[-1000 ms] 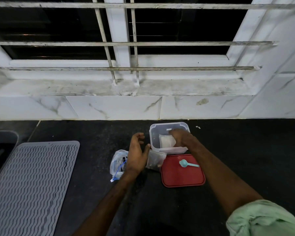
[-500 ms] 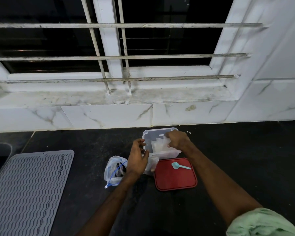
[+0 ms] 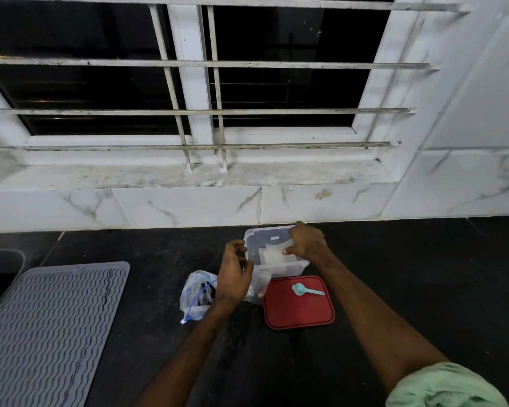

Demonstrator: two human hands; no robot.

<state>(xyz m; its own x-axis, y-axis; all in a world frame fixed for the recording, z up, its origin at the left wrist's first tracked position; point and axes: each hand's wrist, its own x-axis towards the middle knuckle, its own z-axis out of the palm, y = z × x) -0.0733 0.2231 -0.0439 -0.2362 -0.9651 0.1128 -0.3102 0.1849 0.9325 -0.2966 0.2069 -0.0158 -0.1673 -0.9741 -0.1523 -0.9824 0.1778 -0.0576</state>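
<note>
Your right hand point(image 3: 307, 243) is over the clear plastic container point(image 3: 263, 231) on the black worktop point(image 3: 423, 274), w/ thumb and fingers pinched on the right edge of the white packet point(image 3: 272, 255), which lies slanted inside. Your left hand point(image 3: 232, 274) is curled at the container's left wall; I cannot tell if it grips or only touches. The packet's long side runs approx. left-right from the pinch, so its free end is nearer to your left hand.
</note>
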